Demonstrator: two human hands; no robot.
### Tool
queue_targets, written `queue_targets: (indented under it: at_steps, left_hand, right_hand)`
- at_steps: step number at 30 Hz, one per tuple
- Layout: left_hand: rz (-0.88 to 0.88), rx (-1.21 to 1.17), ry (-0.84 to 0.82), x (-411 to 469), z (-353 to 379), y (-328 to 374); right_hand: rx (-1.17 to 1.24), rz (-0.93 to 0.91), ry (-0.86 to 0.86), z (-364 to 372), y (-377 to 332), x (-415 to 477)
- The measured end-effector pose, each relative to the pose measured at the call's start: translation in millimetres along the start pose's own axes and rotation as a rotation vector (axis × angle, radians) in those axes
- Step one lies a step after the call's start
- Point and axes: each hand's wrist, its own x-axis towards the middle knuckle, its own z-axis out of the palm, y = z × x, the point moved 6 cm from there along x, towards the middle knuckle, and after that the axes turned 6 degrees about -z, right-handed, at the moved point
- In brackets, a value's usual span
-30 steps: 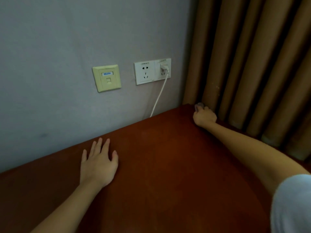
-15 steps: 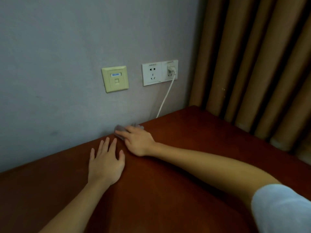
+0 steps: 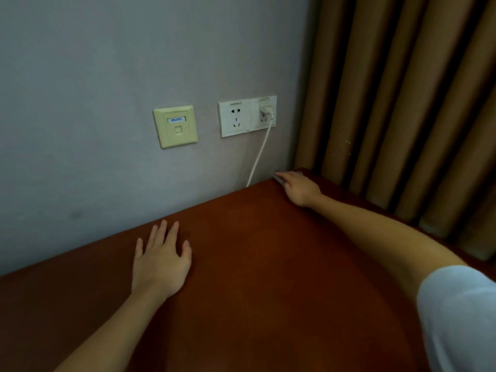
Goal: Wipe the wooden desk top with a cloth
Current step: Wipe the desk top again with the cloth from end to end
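The left hand point(image 3: 161, 261) lies flat and relaxed, fingers spread, on the red-brown wooden counter point(image 3: 268, 264), while the right hand point(image 3: 300, 187) reaches to the far corner and presses a small grey cloth point(image 3: 279, 180) down with its fingers stretched forward. Behind the counter stand a grey wall point(image 3: 107, 63) and a tan pleated curtain point(image 3: 402, 89). The wall carries a white double socket point(image 3: 236, 119) with a white plug point(image 3: 265, 110) and a cable point(image 3: 259, 154) hanging behind the counter's edge, and a cream data outlet point(image 3: 175, 126) whose blue label point(image 3: 176, 119) is too blurred to read.
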Motion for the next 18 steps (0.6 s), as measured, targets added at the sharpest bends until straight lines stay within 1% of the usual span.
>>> queue_targets:
  at_steps: [2,4,11,13,16,18]
  left_hand:
    - [-0.002,-0.005,0.002,-0.3,0.1,0.0]
    - [0.0,-0.015,0.004,-0.5,0.4,0.1]
    - [0.012,-0.034,-0.006,-1.4,-1.7,0.6]
    - [0.042,-0.075,0.048,-5.3,-8.5,3.9]
    - [0.167,-0.142,0.211,-21.0,-23.3,9.6]
    - [0.223,-0.148,0.226,-35.2,-25.9,10.6]
  right_hand:
    - [-0.012,0.087,0.003,-11.9,37.0,-14.5]
    - [-0.017,0.121,0.011,-21.6,59.8,-36.5]
    - [-0.031,0.17,0.064,-43.9,80.5,-152.9]
    - [-0.04,0.17,0.082,-53.6,83.4,-194.4]
    - [-0.05,0.178,0.067,-67.4,92.1,-257.7]
    - [-0.045,0.226,0.048,-77.7,107.9,-301.5]
